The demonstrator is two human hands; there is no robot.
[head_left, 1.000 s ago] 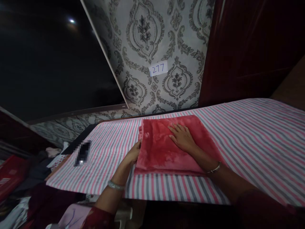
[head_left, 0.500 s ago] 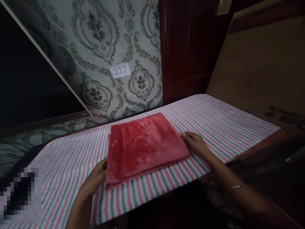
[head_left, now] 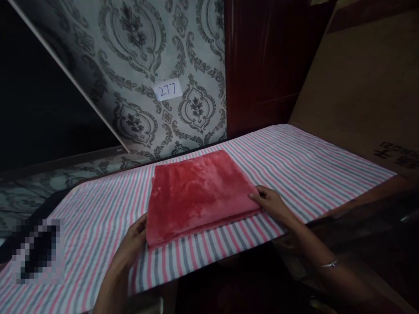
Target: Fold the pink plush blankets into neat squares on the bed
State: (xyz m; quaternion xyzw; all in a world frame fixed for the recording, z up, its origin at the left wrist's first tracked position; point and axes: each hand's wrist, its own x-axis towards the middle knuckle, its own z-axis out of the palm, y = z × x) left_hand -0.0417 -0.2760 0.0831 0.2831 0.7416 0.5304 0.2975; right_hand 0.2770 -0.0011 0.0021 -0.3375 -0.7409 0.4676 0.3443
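A red, plush-looking folded cloth, with paler pink patches, lies flat on a striped sheet in the head view. At its left edge is my left hand, fingers curled against the side and fingertips partly hidden by the fabric. My right hand pinches the right edge near the front corner, its thumb on top and the other fingers partly out of sight. Layers of the fold show along the front edge.
Behind the sheet stands a patterned wall with a paper label reading 277. A dark red panel and a large cardboard box rise at the back right. A dark slanted panel is at left, above a pixelated patch.
My right hand has slid toward the front corner, and its thumb now rests on top of the cloth. The cloth's left edge looks smoother. The view has shifted slightly.
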